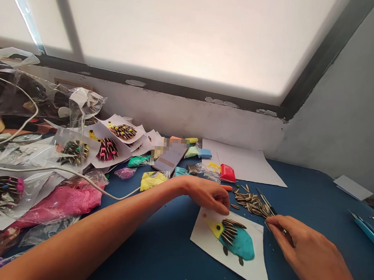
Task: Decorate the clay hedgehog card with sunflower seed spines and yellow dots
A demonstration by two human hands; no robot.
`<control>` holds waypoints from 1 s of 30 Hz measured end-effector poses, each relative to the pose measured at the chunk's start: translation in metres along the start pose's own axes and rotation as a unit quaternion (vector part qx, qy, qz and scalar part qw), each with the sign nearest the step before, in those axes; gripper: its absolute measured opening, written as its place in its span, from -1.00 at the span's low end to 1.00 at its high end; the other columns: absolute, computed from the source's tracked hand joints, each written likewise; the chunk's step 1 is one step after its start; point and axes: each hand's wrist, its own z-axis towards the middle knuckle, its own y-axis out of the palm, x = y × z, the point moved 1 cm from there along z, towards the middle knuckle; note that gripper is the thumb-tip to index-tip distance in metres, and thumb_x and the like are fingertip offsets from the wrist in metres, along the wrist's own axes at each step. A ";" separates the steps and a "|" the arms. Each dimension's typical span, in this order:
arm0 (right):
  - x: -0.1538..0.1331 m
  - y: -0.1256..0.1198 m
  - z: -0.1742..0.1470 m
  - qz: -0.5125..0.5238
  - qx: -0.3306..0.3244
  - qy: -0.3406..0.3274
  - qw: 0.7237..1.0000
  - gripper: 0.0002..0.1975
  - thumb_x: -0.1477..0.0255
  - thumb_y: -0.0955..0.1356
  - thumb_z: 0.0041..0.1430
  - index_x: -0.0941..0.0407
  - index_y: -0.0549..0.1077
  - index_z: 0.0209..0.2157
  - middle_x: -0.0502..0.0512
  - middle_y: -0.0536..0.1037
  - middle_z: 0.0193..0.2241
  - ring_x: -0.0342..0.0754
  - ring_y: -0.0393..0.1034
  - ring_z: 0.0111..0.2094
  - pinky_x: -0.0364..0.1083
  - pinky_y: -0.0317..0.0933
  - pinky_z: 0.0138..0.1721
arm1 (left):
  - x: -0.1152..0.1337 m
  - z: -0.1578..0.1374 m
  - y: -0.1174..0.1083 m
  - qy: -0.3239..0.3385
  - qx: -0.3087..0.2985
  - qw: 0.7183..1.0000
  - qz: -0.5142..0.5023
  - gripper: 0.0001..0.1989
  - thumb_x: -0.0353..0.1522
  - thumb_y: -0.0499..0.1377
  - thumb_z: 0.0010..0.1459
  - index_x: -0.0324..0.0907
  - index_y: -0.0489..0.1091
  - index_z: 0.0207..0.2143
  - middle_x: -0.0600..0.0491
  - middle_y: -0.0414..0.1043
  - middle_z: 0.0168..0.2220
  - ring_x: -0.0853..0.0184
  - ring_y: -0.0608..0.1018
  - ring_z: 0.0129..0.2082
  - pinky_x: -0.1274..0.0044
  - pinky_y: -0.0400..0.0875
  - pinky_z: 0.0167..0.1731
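My left hand (208, 195) is curled, its fingers down on the upper edge of a white card (244, 278). On this card is a clay hedgehog (242, 245) with a turquoise body, a yellow face and small dark feet. Striped sunflower seeds (230, 231) form spines behind its head; much of the turquoise clay is bare. Metal tweezers (267, 203) are pinched in my right hand (307, 246), to the right of the card. Their tips lie at a loose pile of sunflower seeds (249, 203); I cannot tell whether a seed is between them.
Finished hedgehog cards (123, 131) and clear plastic bags crowd the left side. A phone (171, 158) lies among packets of coloured clay, including a red one (228, 173). A white cable (60, 169) crosses the left. White paper (249, 161) lies by the wall, a blue tool (368, 231) far right.
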 end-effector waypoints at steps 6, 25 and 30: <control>0.008 0.008 -0.002 0.019 -0.040 0.048 0.998 -0.64 0.22 0.20 0.17 -0.01 0.60 -0.39 0.04 0.66 -0.43 0.01 0.52 -0.53 -0.10 0.28 -0.61 | -0.003 0.007 0.008 -0.019 0.057 0.998 0.014 -0.77 -0.50 0.02 0.20 -0.22 0.47 -0.21 0.01 0.51 -0.05 0.33 0.05 0.36 0.57 0.26 0.08; -0.029 0.028 0.052 0.049 -0.147 -0.156 0.976 -0.75 0.44 0.23 0.26 0.00 0.54 -0.35 0.01 0.54 -0.38 -0.09 0.46 -0.41 -0.15 0.25 -0.45 | -0.009 0.008 0.010 -0.032 0.138 0.988 -0.066 -0.79 -0.57 0.05 0.07 -0.26 0.46 -0.31 0.10 0.45 -0.43 0.38 0.51 -0.29 0.64 0.33 -0.33; -0.030 0.034 0.054 0.015 -0.148 -0.155 0.977 -0.76 0.53 0.20 0.21 0.07 0.46 -0.42 0.04 0.50 -0.44 -0.10 0.38 -0.52 -0.14 0.12 -0.52 | -0.008 0.012 0.010 -0.067 0.287 0.955 -0.041 -0.76 -0.58 0.02 0.10 -0.29 0.47 -0.32 0.03 0.51 -0.36 0.38 0.50 -0.32 0.62 0.32 -0.34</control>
